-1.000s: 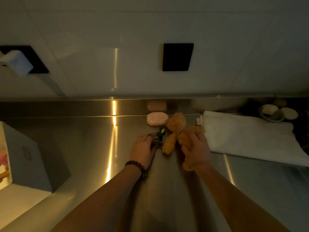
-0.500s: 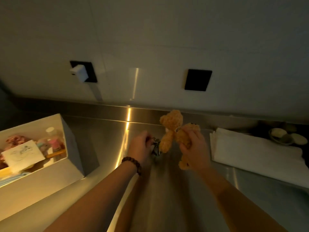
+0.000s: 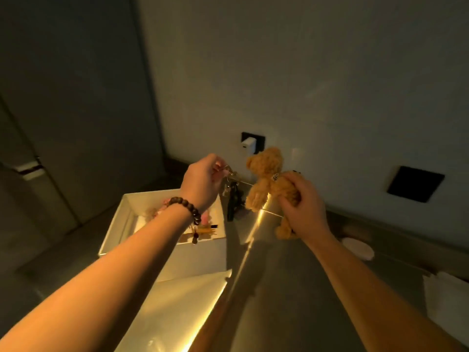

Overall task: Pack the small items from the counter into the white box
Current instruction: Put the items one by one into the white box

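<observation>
My right hand (image 3: 302,201) grips a small tan teddy bear (image 3: 266,179) by its body, held up above the steel counter (image 3: 291,288). My left hand (image 3: 203,181), with a bead bracelet on the wrist, pinches a metal clasp from which a bunch of keys with a dark fob (image 3: 232,196) hangs. Both hands are raised just right of the open white box (image 3: 198,257), which holds several small items, partly hidden behind my left forearm.
The box's white lid (image 3: 177,308) lies on the counter in front of the box. A pale round soap (image 3: 357,251) rests at the right by the wall, and folded white cloth (image 3: 446,303) sits at the far right edge. A white charger (image 3: 248,143) is plugged into a wall socket.
Both hands have lifted the bear and the keys off the counter and carried them left toward the box. The view has swung left, so the box now sits under my left arm.
</observation>
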`<state>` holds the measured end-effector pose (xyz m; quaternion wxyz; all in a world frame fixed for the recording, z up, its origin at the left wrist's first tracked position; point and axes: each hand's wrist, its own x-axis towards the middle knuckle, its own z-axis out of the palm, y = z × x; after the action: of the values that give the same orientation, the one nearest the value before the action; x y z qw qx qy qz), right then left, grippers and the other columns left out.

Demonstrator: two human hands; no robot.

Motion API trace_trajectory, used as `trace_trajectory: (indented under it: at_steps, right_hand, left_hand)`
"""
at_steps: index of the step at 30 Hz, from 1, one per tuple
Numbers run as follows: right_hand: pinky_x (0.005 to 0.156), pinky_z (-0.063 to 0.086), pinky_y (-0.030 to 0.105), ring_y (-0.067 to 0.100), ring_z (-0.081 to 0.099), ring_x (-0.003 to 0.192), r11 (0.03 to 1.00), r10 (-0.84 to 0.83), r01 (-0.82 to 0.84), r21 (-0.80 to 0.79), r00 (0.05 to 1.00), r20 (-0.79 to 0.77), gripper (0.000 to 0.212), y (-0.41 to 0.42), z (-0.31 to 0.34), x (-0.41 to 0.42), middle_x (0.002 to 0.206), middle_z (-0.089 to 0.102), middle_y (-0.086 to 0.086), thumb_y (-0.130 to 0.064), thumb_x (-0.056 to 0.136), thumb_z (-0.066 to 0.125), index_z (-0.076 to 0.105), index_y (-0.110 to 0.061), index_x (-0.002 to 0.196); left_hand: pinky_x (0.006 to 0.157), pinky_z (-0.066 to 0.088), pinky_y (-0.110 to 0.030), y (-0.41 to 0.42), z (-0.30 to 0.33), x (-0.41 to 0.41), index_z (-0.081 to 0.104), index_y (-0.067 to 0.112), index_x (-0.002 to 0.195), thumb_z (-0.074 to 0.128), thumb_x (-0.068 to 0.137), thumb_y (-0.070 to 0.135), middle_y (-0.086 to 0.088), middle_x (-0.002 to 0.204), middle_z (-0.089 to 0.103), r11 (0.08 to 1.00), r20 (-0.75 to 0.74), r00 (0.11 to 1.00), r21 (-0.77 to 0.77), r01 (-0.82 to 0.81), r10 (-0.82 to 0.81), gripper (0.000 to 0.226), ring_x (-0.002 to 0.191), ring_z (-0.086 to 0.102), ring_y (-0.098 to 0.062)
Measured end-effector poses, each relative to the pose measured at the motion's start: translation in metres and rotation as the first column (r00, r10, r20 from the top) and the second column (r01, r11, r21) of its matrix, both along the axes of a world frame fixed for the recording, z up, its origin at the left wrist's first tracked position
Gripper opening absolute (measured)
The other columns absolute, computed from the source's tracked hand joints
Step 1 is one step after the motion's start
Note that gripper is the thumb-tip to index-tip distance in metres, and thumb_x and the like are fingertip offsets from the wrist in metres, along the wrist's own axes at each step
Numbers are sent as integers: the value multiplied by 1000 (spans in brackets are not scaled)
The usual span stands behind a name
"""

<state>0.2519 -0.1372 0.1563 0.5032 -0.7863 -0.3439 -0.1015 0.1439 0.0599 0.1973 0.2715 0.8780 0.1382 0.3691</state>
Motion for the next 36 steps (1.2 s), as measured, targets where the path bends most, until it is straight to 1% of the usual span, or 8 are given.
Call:
trace_trajectory:
  at_steps: [7, 12, 18, 22, 25, 28, 30, 36]
  right_hand:
    - [80, 36, 8, 0, 48, 105, 921, 360, -369, -127, 929, -87, 46, 117, 9, -30, 117, 50, -15, -13, 85, 65, 55, -31, 127]
    - [76, 38, 5, -7, 49, 98, 808, 510, -537, -244, 844, -166, 46, 180, -10, -46, 113, 51, -20, -11, 85, 66, 56, -35, 122]
    - [77, 44, 10, 2, 53, 105, 690, 558, -620, -375, 784, -270, 47, 233, -48, -53, 115, 54, -18, -12, 85, 69, 52, -41, 118]
    - [88, 52, 28, 8, 54, 104, 539, 570, -656, -528, 746, -345, 42, 254, -79, -56, 115, 55, -16, -18, 84, 70, 52, -50, 103]
    - [77, 51, 22, 7, 54, 94, 432, 571, -632, -643, 744, -348, 45, 258, -96, -52, 110, 54, -13, -19, 82, 71, 48, -57, 92]
    - [87, 49, 30, 12, 52, 101, 381, 544, -613, -692, 754, -368, 46, 254, -101, -46, 116, 53, -11, -23, 80, 73, 48, -57, 100]
    - [95, 45, 31, 14, 49, 114, 377, 554, -645, -664, 732, -397, 46, 254, -90, -41, 127, 52, -11, -29, 79, 74, 51, -54, 111]
    - [89, 45, 22, 3, 49, 116, 635, 603, -747, -195, 637, -480, 56, 273, -23, -56, 128, 51, -18, -39, 82, 70, 44, -42, 132]
  left_hand:
    - [76, 52, -40, 91, 23, -85, 60, 10, 96, 63, 85, 13, -4, 90, 66, 982, 16, 983, 56, -181, 180, 11, 83, 62, -20]
    - [69, 47, -22, 132, 12, -127, 56, 19, 94, 60, 88, 15, 2, 89, 63, 966, -14, 966, -6, -259, 259, 9, 79, 57, -6]
    - [70, 45, -15, 163, -5, -149, 53, 24, 94, 57, 89, 15, 11, 88, 60, 953, -26, 957, -87, -291, 290, 10, 83, 60, -4]
    - [71, 45, -15, 178, -14, -154, 54, 25, 93, 57, 89, 16, 13, 87, 59, 949, -30, 955, -102, -297, 295, 10, 83, 61, -4]
    - [73, 46, -17, 186, -20, -153, 53, 24, 93, 56, 90, 16, 11, 88, 60, 949, -41, 956, -112, -294, 291, 9, 84, 61, -7]
    - [76, 51, -23, 190, -23, -148, 53, 22, 93, 56, 90, 16, 6, 90, 62, 950, -63, 959, -135, -281, 275, 7, 84, 63, -10]
    - [79, 53, -28, 190, -25, -140, 53, 20, 94, 56, 90, 17, 2, 91, 63, 953, -82, 964, -146, -265, 255, 6, 85, 63, -11]
    - [74, 52, -24, 184, -21, -112, 54, 18, 95, 56, 90, 15, 5, 87, 62, 976, -68, 987, -150, -156, 148, 5, 80, 63, -6]
